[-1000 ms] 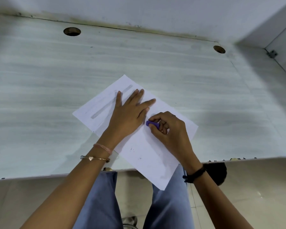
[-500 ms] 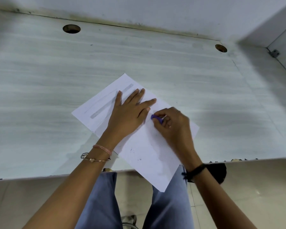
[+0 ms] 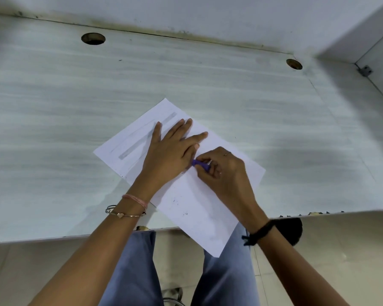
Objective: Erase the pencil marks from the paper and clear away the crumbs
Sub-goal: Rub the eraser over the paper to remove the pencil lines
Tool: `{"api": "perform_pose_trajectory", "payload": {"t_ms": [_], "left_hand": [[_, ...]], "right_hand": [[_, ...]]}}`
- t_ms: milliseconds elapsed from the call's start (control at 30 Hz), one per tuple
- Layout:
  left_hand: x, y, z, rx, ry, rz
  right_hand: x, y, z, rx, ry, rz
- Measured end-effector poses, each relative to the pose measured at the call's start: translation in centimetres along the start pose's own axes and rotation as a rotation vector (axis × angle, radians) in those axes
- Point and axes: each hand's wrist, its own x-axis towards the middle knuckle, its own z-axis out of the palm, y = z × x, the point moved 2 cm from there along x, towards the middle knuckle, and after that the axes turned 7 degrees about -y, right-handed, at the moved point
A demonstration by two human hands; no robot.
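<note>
A white sheet of paper (image 3: 195, 206) lies slanted on the pale desk (image 3: 53, 107), its near corner hanging over the front edge. Grey pencil bands (image 3: 139, 142) run along its far left part. My left hand (image 3: 170, 151) lies flat on the sheet, fingers straight and spread, partly covering the bands. My right hand (image 3: 223, 173) pinches a small purple eraser (image 3: 199, 164) and holds it against the paper just beside my left thumb. Dark crumbs (image 3: 179, 206) dot the near half of the sheet.
Two round cable holes (image 3: 93, 38) (image 3: 294, 64) sit near the desk's back edge, along a white wall. A side panel with a metal bracket (image 3: 365, 70) closes off the right. My legs in blue trousers (image 3: 131, 272) show below the desk's front edge.
My right hand slid the eraser away from me and then back towards my left thumb. My left hand stayed flat on the paper.
</note>
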Motion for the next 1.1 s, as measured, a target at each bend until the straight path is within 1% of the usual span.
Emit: {"api": "perform_pose_trajectory", "payload": {"t_ms": [67,167,200,233,300,367,433,500,600,633,667,800,867,933,1000,1033,1100], "left_hand": [[0.0,-0.1,-0.1,-0.001,-0.007,-0.006],[-0.1,0.1,-0.3,-0.016,-0.011,-0.014],[-0.1,0.1,-0.3,-0.018,-0.011,-0.013],[-0.1,0.1,-0.3,-0.018,-0.011,-0.014],[0.0,0.0,-0.1,-0.016,-0.004,-0.014],[0.0,-0.1,-0.1,-0.011,0.013,-0.004],[0.0,-0.1,-0.1,-0.013,0.014,0.000],[0.0,-0.1,-0.2,-0.019,-0.004,-0.008],[-0.1,0.1,-0.3,-0.023,-0.012,-0.017],[-0.1,0.1,-0.3,-0.022,-0.013,-0.018],[-0.1,0.1,-0.3,-0.022,-0.012,-0.019],[0.0,0.1,-0.2,-0.028,-0.009,-0.013],[0.0,0.0,-0.2,-0.024,-0.018,-0.018],[-0.1,0.0,-0.3,-0.028,-0.012,-0.021],[-0.1,0.1,-0.4,-0.034,-0.011,-0.021],[-0.1,0.1,-0.4,-0.034,-0.014,-0.021],[0.0,0.1,-0.3,-0.027,-0.007,-0.019]], "right_hand": [[1.0,1.2,-1.0,-0.003,0.033,0.042],[2.8,3.6,-2.6,0.003,0.109,0.199],[2.9,3.7,-2.7,0.010,0.122,0.220],[2.8,3.5,-2.5,0.004,0.129,0.214],[1.8,2.1,-1.5,-0.020,0.112,0.133],[0.6,0.6,-0.4,-0.020,0.054,0.032],[0.4,0.3,-0.3,-0.011,0.011,-0.007],[1.3,1.5,-1.1,-0.011,0.047,0.047],[2.8,3.9,-2.8,0.021,0.128,0.214],[2.9,4.1,-2.8,0.028,0.141,0.234],[2.7,3.6,-2.5,0.017,0.144,0.223],[1.0,0.7,-0.6,-0.057,0.076,0.034],[1.5,1.6,-1.3,-0.038,0.078,0.071],[2.3,3.6,-2.6,0.011,0.137,0.194],[2.6,4.4,-3.3,0.043,0.176,0.249],[2.5,4.0,-3.0,0.028,0.170,0.236],[1.9,2.2,-1.7,-0.026,0.125,0.136]]}}
